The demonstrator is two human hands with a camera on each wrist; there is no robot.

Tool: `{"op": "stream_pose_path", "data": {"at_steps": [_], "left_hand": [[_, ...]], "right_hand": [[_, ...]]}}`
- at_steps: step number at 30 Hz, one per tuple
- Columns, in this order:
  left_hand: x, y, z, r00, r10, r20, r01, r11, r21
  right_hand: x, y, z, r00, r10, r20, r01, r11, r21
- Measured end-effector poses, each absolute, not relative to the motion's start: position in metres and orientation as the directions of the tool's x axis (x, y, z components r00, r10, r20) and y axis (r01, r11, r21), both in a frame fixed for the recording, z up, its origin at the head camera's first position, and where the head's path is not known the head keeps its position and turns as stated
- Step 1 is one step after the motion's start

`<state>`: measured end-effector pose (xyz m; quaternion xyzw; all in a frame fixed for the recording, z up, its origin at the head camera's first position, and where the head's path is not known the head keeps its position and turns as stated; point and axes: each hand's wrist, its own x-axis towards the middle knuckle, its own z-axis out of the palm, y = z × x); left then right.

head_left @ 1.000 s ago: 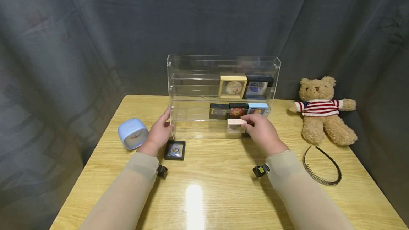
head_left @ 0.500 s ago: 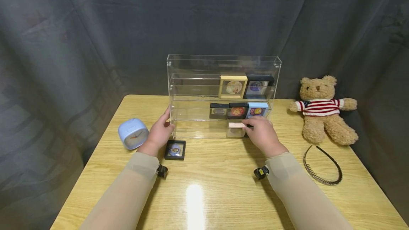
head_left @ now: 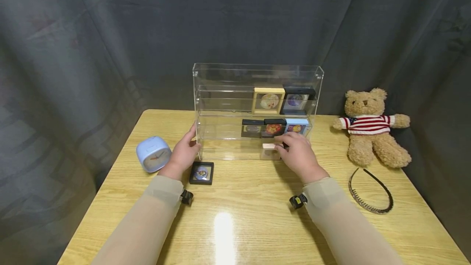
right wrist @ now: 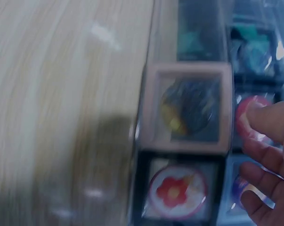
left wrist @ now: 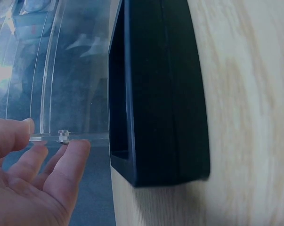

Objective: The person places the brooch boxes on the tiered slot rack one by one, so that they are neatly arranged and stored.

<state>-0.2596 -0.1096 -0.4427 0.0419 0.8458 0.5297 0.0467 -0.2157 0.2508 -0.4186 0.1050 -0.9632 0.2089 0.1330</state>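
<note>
A clear acrylic display rack stands on the table in tiers. My left hand grips its left side edge, thumb on one face and fingers on the other, as the left wrist view shows. A pale pink frame with a round badge sits in the bottom tier, beside a black frame with a red flower badge. My right hand hovers at the pink frame's top right, its fingers loosely bent and apart, pinching nothing. In the right wrist view, its thumb covers part of a red badge.
The upper tiers hold a yellow frame, a dark frame, a light blue frame and others. A black frame lies flat near my left wrist. A blue clock, teddy bear and headband are around.
The pink frame has gone down into the bottom tier and slid slightly left, and my right hand has let go of it. My left hand has stayed on the rack.
</note>
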Motion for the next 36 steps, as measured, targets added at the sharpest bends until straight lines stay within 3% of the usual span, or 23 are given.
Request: {"op": "stream_pose_path", "data": {"at_steps": [6,14,26,36], "left_hand": [[-0.260,-0.109,-0.444,-0.992,0.122,-0.036,0.021,0.441,0.897],[-0.260,-0.108,-0.442,-0.990,0.134,-0.037,0.023,0.425,0.905],[-0.260,-0.108,-0.443,-0.991,0.130,-0.027,0.033,0.433,0.901],[-0.259,-0.110,-0.441,-0.991,0.128,-0.024,0.038,0.460,0.887]], "right_hand": [[-0.213,0.225,-0.408,-0.913,-0.199,0.357,-0.340,0.854,-0.393],[-0.204,0.176,-0.408,-0.877,-0.335,0.344,-0.452,0.818,-0.356],[-0.190,0.102,-0.437,-0.824,-0.544,0.160,-0.567,0.778,-0.272],[-0.189,0.068,-0.461,-0.868,-0.496,0.011,-0.485,0.843,-0.233]]}}
